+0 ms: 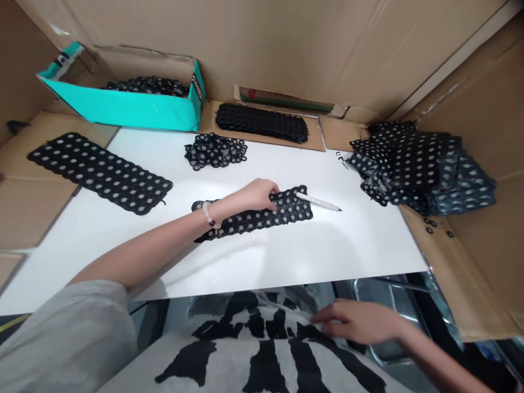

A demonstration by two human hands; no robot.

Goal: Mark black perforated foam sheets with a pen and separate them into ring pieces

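A black sheet of joined rings [262, 220] with rows of pale round dots lies on the white table in front of me. My left hand [260, 195] reaches across it, thumb and fingers closed in a pinch at its upper edge. A white pen [319, 202] with a dark tip rests across the sheet's right end. My right hand [352, 322] is low, below the table edge, beside my shirt front; its fingers are stretched out, and I see nothing in them. Behind the sheet sits a heap of loose black rings [215, 151].
A second dotted black sheet [100, 172] lies at the left. A turquoise box [123, 106] holds many black pieces. At the back is a dark stack of strips [262, 123]. Dotted sheets [426, 164] are piled at the right, near a few loose rings [429, 222]. Cardboard walls [286, 49] enclose the table.
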